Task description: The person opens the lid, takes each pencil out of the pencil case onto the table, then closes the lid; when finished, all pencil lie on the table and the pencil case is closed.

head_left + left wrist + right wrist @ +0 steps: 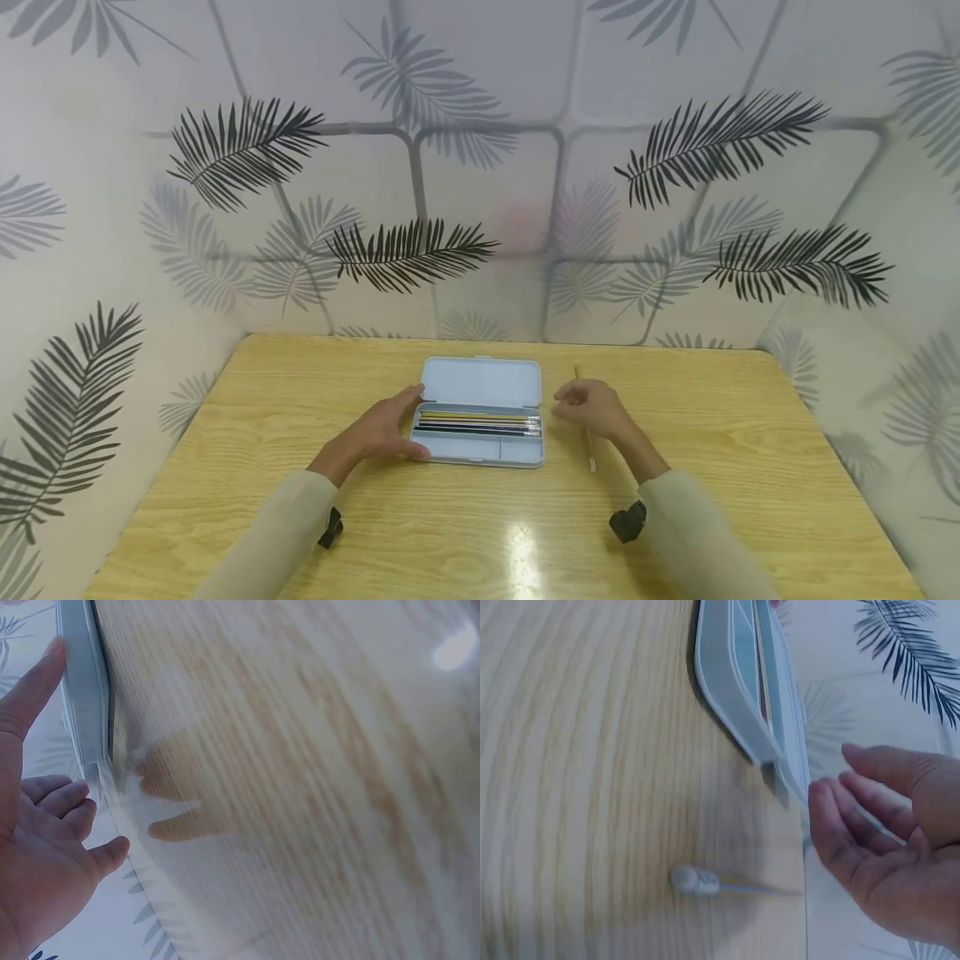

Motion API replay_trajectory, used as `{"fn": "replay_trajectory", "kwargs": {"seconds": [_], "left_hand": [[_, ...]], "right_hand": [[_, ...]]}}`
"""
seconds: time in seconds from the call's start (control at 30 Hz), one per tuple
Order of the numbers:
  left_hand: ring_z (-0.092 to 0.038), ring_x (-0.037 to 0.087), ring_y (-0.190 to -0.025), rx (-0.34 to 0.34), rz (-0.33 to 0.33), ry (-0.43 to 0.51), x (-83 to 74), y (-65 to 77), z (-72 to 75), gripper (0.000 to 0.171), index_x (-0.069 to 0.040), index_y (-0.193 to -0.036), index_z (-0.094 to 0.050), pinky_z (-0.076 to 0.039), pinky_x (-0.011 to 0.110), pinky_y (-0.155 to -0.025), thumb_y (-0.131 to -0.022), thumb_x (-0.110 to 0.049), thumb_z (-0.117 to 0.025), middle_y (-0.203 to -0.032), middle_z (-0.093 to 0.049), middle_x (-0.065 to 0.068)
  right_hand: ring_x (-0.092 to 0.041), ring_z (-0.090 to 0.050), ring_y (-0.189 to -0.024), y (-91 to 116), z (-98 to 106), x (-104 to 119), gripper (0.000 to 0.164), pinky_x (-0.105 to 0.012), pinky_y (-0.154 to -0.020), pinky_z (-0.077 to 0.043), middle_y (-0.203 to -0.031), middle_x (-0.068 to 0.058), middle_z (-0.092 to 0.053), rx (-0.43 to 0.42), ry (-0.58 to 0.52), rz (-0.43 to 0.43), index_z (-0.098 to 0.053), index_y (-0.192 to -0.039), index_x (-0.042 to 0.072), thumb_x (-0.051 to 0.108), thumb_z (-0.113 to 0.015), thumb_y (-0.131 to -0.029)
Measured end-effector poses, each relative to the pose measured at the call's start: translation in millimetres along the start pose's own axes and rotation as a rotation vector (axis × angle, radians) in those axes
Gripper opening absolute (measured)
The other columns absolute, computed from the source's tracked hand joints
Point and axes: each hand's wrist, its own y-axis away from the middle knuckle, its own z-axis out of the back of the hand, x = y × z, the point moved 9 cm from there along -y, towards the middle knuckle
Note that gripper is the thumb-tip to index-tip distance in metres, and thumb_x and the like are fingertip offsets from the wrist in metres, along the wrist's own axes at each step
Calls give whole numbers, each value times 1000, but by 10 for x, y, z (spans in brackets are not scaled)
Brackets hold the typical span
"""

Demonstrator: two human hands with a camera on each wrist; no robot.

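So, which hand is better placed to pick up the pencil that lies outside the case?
Probably the right hand: it hovers over the loose pencil and holds nothing. The left hand touches the open case at its left end, so it would have to reach across.

No lettering, label, brand, number or sign is legible.

Tbl glossy wood-grain, pencil case smooth plastic by look, sleeves matt cloth.
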Motion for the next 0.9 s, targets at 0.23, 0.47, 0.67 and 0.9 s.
{"fn": "replay_trajectory", "kwargs": {"seconds": [0.23, 0.47, 0.67, 0.9], "left_hand": [[-22, 31, -146, 1, 2, -5, 19, 7, 0, 115, -8, -152, -20, -23, 46, -119, -64, -47, -84, -157, -23, 14], [-22, 32, -145, 3, 4, 4, 5, -2, -10, 114, -8, -152, -20, -23, 47, -118, -65, -45, -84, -157, -22, 15], [-22, 32, -145, 0, 12, 3, 19, -1, -6, 114, -8, -152, -20, -23, 47, -119, -65, -44, -85, -157, -22, 15], [-22, 33, -145, 1, 22, 1, 26, 12, -9, 114, -9, -152, -19, -23, 47, -118, -65, -44, -84, -157, -22, 15]], "right_hand": [[-27, -68, -96, -115, -491, 313, 27, -33, -83, -57, -105, -20, -70, 193, -125, 163, -66, -109, -5, 8, -68, -86], [-27, -69, -97, -166, -723, 423, 20, -37, -86, -56, -102, -16, -72, 208, -76, 181, -70, -104, -1, 5, -67, -85], [-26, -70, -94, -162, -793, 493, 18, -38, -84, -57, -98, -14, -73, 151, -27, 128, -72, -98, 0, -2, -67, -81], [-20, -70, -88, -160, -864, 455, 16, -38, -84, -56, -93, -7, -75, 105, 10, 42, -74, -92, 6, -2, -70, -79]]}}
